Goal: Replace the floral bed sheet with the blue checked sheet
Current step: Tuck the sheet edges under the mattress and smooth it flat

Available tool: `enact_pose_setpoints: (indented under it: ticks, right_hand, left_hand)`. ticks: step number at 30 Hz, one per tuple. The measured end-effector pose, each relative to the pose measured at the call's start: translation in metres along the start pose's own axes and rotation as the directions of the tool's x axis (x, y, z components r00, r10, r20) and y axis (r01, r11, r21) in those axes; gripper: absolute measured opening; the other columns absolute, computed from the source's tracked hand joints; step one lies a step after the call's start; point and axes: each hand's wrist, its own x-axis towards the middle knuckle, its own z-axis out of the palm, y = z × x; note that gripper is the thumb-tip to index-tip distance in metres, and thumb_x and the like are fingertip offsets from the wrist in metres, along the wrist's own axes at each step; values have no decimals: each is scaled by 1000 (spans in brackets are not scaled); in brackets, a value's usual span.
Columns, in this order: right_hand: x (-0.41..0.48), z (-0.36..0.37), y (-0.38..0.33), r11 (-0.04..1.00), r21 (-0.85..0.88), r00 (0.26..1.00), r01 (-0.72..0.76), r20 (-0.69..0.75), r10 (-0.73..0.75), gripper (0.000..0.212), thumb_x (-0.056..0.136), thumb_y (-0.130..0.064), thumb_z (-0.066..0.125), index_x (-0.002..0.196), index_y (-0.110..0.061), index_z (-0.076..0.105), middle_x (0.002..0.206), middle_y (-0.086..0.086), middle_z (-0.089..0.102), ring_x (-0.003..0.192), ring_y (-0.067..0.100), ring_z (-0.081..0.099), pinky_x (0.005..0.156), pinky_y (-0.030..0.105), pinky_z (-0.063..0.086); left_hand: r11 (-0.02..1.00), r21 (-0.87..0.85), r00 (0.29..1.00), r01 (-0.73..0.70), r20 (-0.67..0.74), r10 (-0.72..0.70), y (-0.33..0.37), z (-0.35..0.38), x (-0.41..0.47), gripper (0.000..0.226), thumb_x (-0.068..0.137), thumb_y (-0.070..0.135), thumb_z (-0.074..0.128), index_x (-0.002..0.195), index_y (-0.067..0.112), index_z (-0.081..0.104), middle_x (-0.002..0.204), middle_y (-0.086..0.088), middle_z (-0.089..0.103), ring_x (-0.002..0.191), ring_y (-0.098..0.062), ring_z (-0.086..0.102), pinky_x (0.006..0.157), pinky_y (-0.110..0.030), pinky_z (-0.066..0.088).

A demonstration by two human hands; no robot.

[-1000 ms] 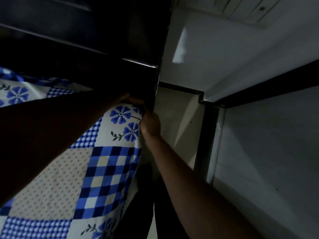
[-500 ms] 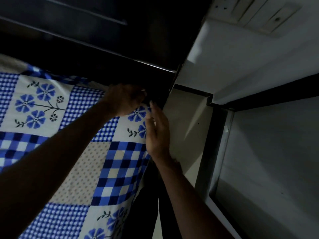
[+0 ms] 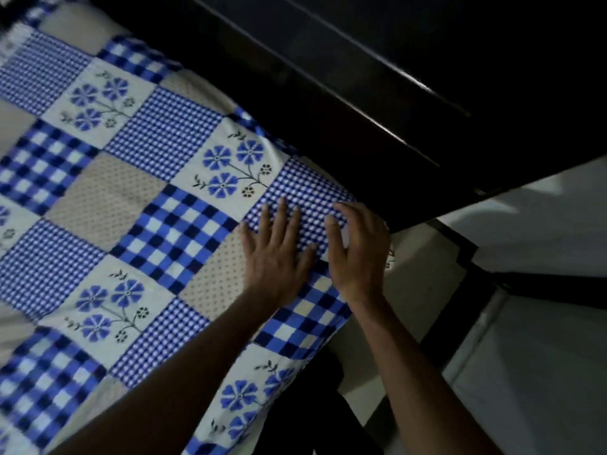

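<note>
The blue checked sheet (image 3: 157, 205), a patchwork of blue checks, blue flowers and beige dotted squares, lies spread over the bed. My left hand (image 3: 276, 254) rests flat on it near the bed's corner, fingers spread. Beside it, my right hand (image 3: 358, 251) lies on the corner edge of the sheet with its fingers curved down onto the cloth. Neither hand holds anything. No floral sheet shows in view.
A dark wooden headboard (image 3: 377, 77) runs along the far side of the bed. To the right are a pale floor (image 3: 423, 267), a dark frame (image 3: 460, 310) and a white wall (image 3: 542, 372). The room is dim.
Both hands have come out from the gap at the headboard corner and now lie on top of the sheet. The view has swung left, showing much more of the bed.
</note>
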Motion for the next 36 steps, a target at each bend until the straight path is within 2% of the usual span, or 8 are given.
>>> enact_pose_setpoints:
  ticks: [5,10,14,19,22,27,31,36]
  right_hand:
    - [7,23,-28,970,-163,929,180,353,-113,57,102,-56,21,137,-29,55,152,-3,46,141,16,40,117,54,23]
    - [34,21,2,945,-326,929,6,352,115,59,101,-59,18,151,-33,36,159,0,38,142,26,37,114,51,27]
    - [33,8,11,935,-351,917,-61,349,191,60,102,-59,23,153,-28,32,155,3,43,137,30,44,109,54,32]
    - [-26,12,-36,953,-259,966,159,241,-95,42,100,-42,45,131,-18,59,140,8,55,123,26,52,104,48,39]
    - [-88,32,-79,946,-121,924,301,283,-257,32,97,-33,50,117,-17,68,134,8,60,120,27,54,101,49,40]
    - [-188,72,-139,924,200,822,326,422,-382,23,96,-22,56,111,-14,72,125,8,61,109,26,57,85,46,50]
    - [-254,101,-185,921,220,730,321,561,-389,29,96,-26,48,111,-16,71,120,4,61,109,22,55,85,41,53]
    - [-338,131,-252,910,178,652,374,647,-395,30,101,-27,46,111,-17,72,98,0,69,88,17,61,73,34,53]
  left_hand:
    - [982,63,983,-176,73,171,12,0,0,91,89,70,34,156,29,-13,166,-4,-9,150,-32,-19,116,-67,-2]
    - [910,52,910,-412,69,408,-13,-15,12,67,102,59,19,159,25,5,166,0,2,153,-22,-8,122,-55,-4]
    - [974,-34,975,-222,-1,222,-49,-14,-14,63,102,57,15,159,31,9,166,3,0,153,-19,-6,122,-56,-1]
    - [991,-126,999,-51,-23,49,-86,6,-99,63,103,55,20,159,27,10,167,1,0,154,-18,-7,122,-56,-3]
    - [986,-164,996,9,-86,-23,-106,25,-162,59,103,48,31,155,19,32,165,-4,20,154,-21,9,122,-55,9]
    - [966,-256,981,25,-181,-73,-143,35,-245,52,95,40,47,139,15,51,150,-11,45,140,-31,38,112,-53,33]
    - [940,-333,963,73,-222,-154,-191,35,-315,44,91,37,50,129,16,57,132,-11,59,116,-29,54,92,-44,45]
    - [899,-431,934,79,-283,-217,-286,52,-421,29,88,23,52,103,8,72,111,-9,68,100,-28,61,85,-38,49]
